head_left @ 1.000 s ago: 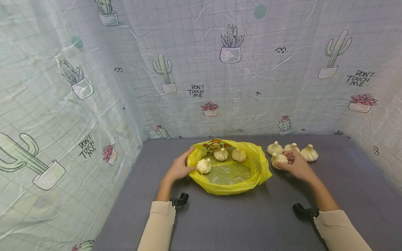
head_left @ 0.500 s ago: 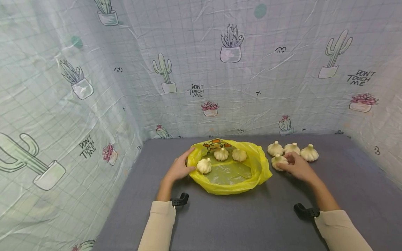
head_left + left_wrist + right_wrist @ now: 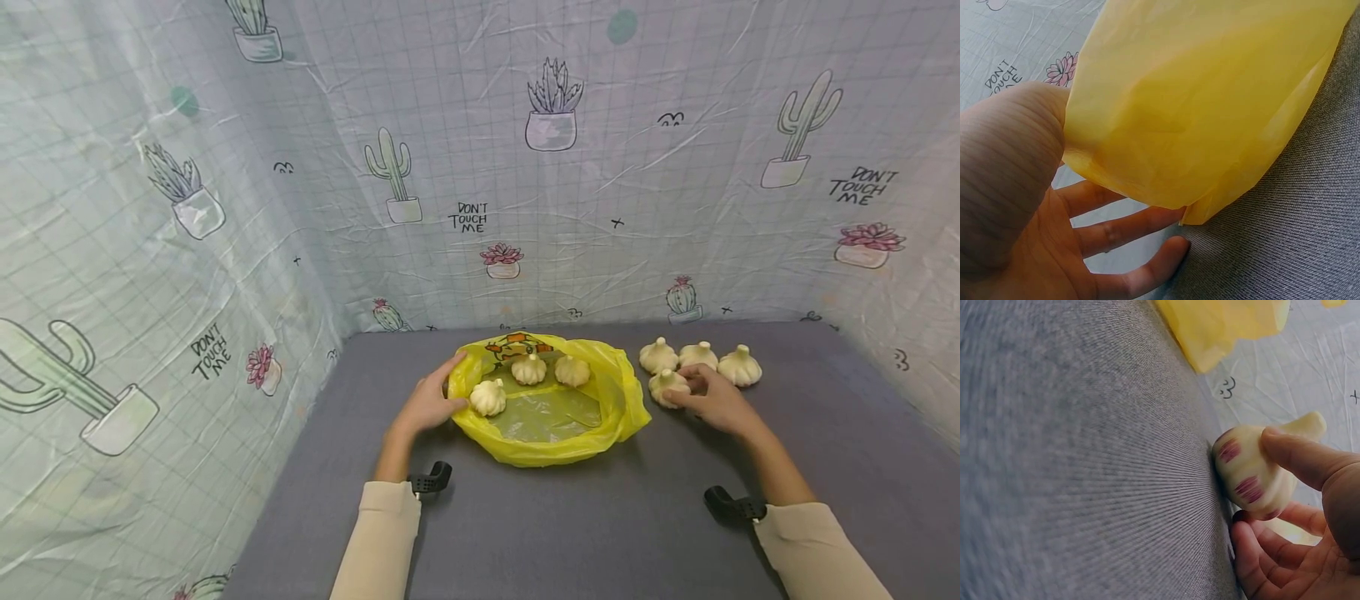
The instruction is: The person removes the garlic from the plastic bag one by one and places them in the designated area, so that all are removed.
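A yellow plastic bag (image 3: 536, 454) lies spread with its mouth upward, several garlic bulbs' width across. Inside are three garlic bulbs: one at the left (image 3: 488, 397) and two at the back (image 3: 528, 368). My left hand (image 3: 431, 404) holds the bag's left rim between thumb and fingers; in the left wrist view the yellow film covers the thumb tip. To the bag's right, my right hand (image 3: 716, 400) grips a garlic bulb (image 3: 1254, 469) with purple-streaked sides, thumb on its near side and fingers behind and below. That bulb touches the grey cloth.
Three more garlic bulbs stand behind the right hand: a left one (image 3: 658, 355), a middle one (image 3: 698, 355) partly hidden, and a right one (image 3: 739, 367). Grey cloth (image 3: 555, 533) covers the table. A cactus-print curtain (image 3: 465, 150) closes off the back and sides.
The garlic bulb under my right hand has shifted very slightly downward in the head view and sits a little more clear of the bulbs behind. My left hand and the bag stay put.
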Action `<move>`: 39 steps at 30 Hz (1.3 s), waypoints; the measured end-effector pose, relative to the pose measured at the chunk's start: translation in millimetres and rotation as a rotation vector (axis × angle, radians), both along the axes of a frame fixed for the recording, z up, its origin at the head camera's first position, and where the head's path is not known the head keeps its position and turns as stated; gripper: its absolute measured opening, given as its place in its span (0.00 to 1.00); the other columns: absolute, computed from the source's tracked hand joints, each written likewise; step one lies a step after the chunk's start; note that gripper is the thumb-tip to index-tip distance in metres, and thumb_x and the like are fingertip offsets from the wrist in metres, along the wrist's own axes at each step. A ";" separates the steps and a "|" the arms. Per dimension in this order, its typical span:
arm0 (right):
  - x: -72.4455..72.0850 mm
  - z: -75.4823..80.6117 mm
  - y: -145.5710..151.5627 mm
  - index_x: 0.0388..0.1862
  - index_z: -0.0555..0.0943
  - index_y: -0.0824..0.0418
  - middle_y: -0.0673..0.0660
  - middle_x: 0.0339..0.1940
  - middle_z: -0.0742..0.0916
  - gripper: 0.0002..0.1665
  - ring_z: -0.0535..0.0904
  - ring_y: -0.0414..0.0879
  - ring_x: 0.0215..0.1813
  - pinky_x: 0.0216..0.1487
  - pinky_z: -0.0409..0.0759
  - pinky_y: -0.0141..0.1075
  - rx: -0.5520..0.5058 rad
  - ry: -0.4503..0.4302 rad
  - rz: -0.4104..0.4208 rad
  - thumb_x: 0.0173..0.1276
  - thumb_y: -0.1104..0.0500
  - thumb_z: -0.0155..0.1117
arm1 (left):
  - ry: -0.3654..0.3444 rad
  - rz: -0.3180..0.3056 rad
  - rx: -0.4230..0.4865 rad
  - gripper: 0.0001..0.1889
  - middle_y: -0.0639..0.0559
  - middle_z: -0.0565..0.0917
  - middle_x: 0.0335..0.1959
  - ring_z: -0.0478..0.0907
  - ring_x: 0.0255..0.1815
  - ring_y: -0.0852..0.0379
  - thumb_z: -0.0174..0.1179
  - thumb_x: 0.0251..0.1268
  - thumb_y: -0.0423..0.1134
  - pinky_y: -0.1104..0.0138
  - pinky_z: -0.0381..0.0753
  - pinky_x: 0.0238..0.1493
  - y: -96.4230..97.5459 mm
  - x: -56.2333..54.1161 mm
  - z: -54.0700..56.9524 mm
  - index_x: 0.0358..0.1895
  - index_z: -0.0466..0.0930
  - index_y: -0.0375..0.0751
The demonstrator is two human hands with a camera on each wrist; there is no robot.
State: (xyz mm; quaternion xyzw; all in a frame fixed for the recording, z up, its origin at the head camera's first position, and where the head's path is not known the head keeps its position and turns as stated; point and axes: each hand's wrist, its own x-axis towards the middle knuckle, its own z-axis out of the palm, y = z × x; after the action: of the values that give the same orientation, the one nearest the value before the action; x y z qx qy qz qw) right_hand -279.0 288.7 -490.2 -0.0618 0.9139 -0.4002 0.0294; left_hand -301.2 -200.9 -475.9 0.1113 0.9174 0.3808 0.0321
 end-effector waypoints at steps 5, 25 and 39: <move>-0.7 -0.6 0.1 0.70 0.66 0.76 0.79 0.61 0.78 0.43 0.78 0.68 0.60 0.43 0.80 0.39 0.013 0.004 -0.008 0.72 0.45 0.66 | 0.001 -0.007 0.005 0.46 0.45 0.68 0.78 0.79 0.59 0.47 0.67 0.60 0.38 0.53 0.80 0.56 0.1 -0.1 0.4 0.81 0.57 0.64; 6.6 16.2 2.1 0.69 0.63 0.79 0.80 0.60 0.77 0.42 0.77 0.71 0.60 0.46 0.80 0.46 0.070 -0.013 0.089 0.73 0.49 0.65 | -0.001 -0.003 0.010 0.45 0.46 0.69 0.78 0.80 0.56 0.49 0.67 0.60 0.39 0.56 0.80 0.53 -0.1 -1.9 -2.0 0.81 0.59 0.65; 24.8 66.1 -10.9 0.73 0.64 0.75 0.79 0.66 0.75 0.41 0.77 0.76 0.61 0.50 0.83 0.57 0.105 0.059 0.103 0.76 0.46 0.61 | 0.003 -0.005 0.005 0.45 0.46 0.68 0.78 0.79 0.57 0.49 0.67 0.59 0.39 0.55 0.80 0.54 -0.1 -1.7 -1.1 0.81 0.59 0.64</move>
State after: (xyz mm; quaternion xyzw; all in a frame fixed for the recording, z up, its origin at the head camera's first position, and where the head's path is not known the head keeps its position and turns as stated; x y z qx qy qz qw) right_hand -254.2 277.8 -424.1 -0.1188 0.9297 -0.3475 0.0260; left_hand -302.9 -201.0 -477.0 0.1145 0.9162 0.3828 0.0313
